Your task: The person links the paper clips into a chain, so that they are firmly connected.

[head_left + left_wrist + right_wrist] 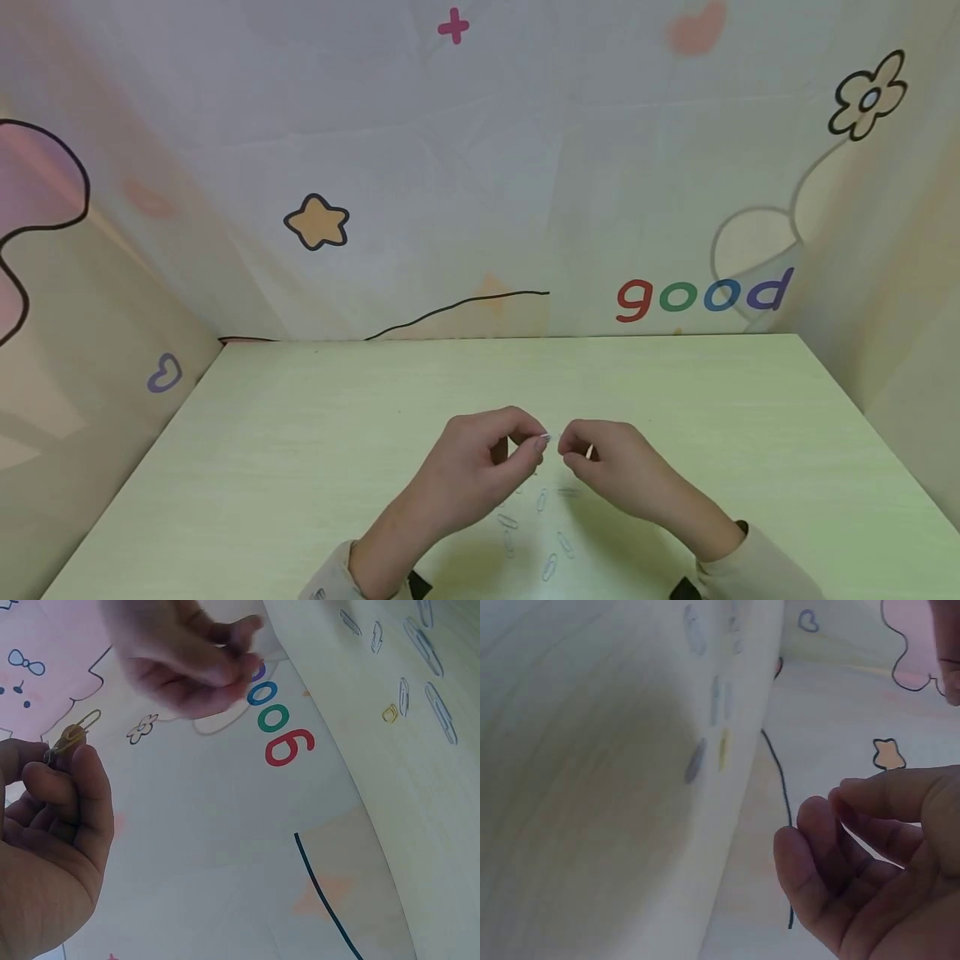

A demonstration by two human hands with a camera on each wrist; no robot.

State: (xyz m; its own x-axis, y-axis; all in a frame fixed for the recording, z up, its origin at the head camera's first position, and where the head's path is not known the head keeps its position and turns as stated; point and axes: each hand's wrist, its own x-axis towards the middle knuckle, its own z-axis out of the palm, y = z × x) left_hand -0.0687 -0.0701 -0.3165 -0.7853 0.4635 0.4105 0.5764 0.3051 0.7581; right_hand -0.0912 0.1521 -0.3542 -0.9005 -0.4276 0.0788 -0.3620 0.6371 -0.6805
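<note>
Below the multicoloured "good" lettering (707,298), left hand (480,463) with pinched yellow paperclip (81,727), right hand (619,467) loosely curled, empty.

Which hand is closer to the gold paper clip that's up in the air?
The left hand: it holds the gold paper clip at its fingertips. The right hand is off to the clip's right, not touching it.
</note>
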